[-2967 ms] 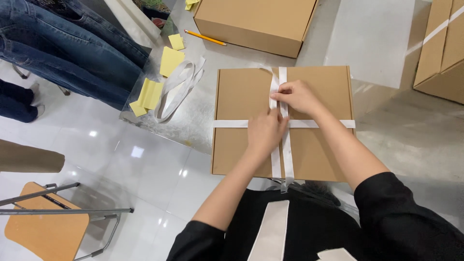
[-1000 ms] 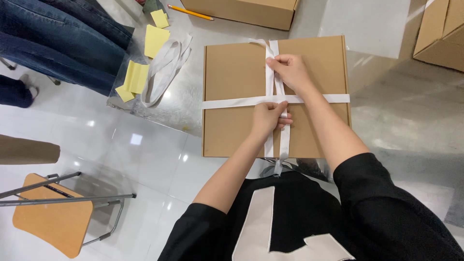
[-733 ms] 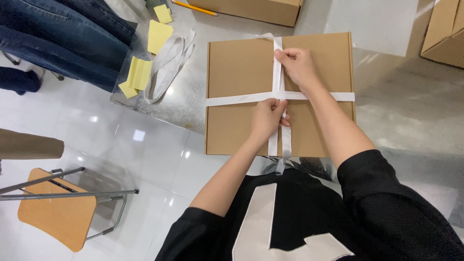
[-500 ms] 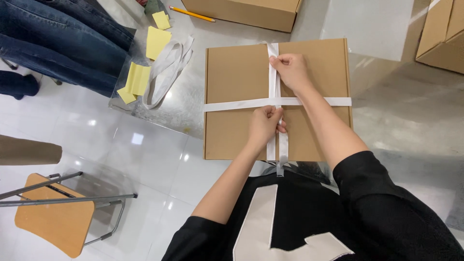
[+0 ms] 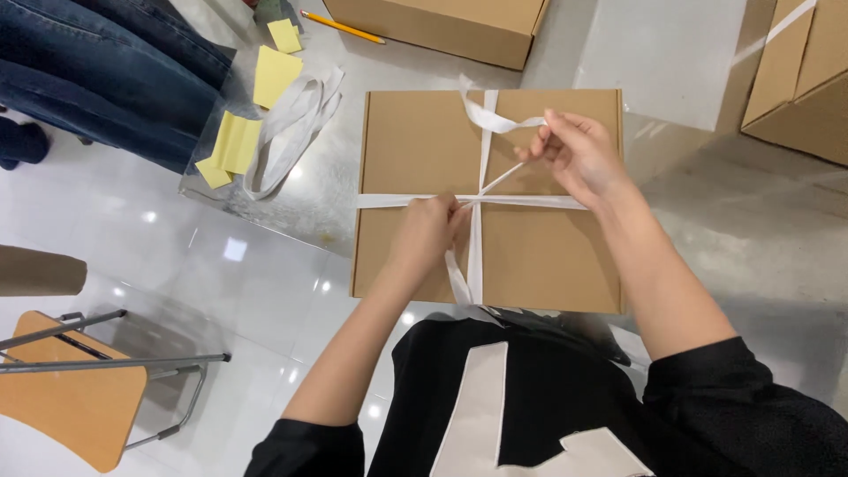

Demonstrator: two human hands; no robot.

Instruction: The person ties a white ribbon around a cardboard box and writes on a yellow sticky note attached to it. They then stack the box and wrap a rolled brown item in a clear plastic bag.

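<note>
Flat brown cardboard box (image 5: 415, 150) centre, white ribbon (image 5: 481, 159) crossed over it, brown cartons top (image 5: 442, 26), right (image 5: 799, 79)

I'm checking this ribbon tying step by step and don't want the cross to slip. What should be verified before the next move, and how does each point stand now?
1. Left hand pins the ribbon where the bands cross: ok.
2. Right hand pinches a ribbon end, lifted above the lid: ok.
3. Strand between the two hands taut: ok, it runs straight.
4. Crosswise band lies flat on the cardboard box: ok.
5. Box fully on the table: not ok, its near edge overhangs.
6. Knot at the crossing already formed: cannot tell, the left hand covers it.
</note>
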